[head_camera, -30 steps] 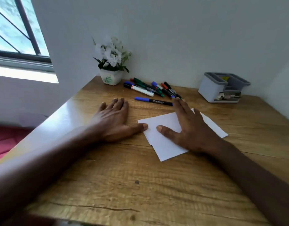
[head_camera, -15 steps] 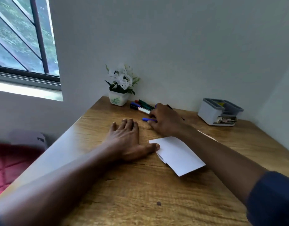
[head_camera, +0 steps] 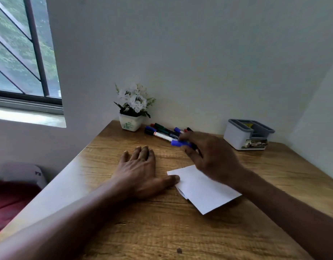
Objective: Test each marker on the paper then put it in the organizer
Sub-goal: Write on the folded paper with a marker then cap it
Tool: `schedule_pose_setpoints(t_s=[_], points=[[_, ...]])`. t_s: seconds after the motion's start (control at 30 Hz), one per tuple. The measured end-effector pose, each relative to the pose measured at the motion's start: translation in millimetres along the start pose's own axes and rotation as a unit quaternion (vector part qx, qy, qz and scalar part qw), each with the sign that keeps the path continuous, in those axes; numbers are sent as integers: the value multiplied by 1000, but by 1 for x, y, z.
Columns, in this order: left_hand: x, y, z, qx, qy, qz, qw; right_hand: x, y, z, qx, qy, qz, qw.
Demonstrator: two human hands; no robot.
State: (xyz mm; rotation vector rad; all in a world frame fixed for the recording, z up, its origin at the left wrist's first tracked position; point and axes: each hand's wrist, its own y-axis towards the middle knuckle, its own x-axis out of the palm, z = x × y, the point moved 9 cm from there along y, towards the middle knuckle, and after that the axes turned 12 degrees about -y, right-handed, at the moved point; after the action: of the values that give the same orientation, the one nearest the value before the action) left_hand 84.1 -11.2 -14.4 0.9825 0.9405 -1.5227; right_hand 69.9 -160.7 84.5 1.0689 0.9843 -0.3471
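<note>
White sheets of paper (head_camera: 205, 192) lie on the wooden desk (head_camera: 161, 222). My left hand (head_camera: 141, 169) rests flat on the desk, fingers spread, its thumb touching the paper's left edge. My right hand (head_camera: 210, 156) hovers just beyond the paper, fingers closed on a blue-capped marker (head_camera: 178, 143) lifted off the desk. Several more markers (head_camera: 161, 131) lie in a pile by the back wall. The grey organizer (head_camera: 246, 136) stands at the back right; its compartments look free of markers.
A small white pot of white flowers (head_camera: 132, 109) stands at the desk's back left corner, beside the markers. Walls close the desk at the back and right. A window (head_camera: 21, 53) is at the left, with a red cushion (head_camera: 9, 199) below the desk edge.
My right hand left the paper, reached to the markers and picked up the blue-capped one, drawing it back toward the paper. My left hand stayed flat. The camera tilted upward.
</note>
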Motion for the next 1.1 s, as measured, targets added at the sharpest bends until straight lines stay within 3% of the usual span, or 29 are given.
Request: schedule_pose_setpoints(t_s=[0.13, 0.3, 0.43, 0.6, 0.97, 1.1], points=[[0, -1, 0, 0, 0, 7, 1000, 28, -29, 3, 68, 40, -71, 994], [-8, -5, 5, 35, -52, 41, 997, 39, -38, 4, 81, 72, -62, 992], [-37, -18, 25, 178, -101, 194, 959, 46, -38, -1, 48, 93, -76, 992], [-44, -28, 52, 280, -124, 203, 930, 51, -37, -7, 16, 111, -110, 988], [-50, -22, 30, 259, -266, 169, 913, 47, -38, -5, 18, 106, -81, 991], [-62, -11, 2, 217, -320, 224, 894, 49, -39, 0, 28, 89, -104, 990]])
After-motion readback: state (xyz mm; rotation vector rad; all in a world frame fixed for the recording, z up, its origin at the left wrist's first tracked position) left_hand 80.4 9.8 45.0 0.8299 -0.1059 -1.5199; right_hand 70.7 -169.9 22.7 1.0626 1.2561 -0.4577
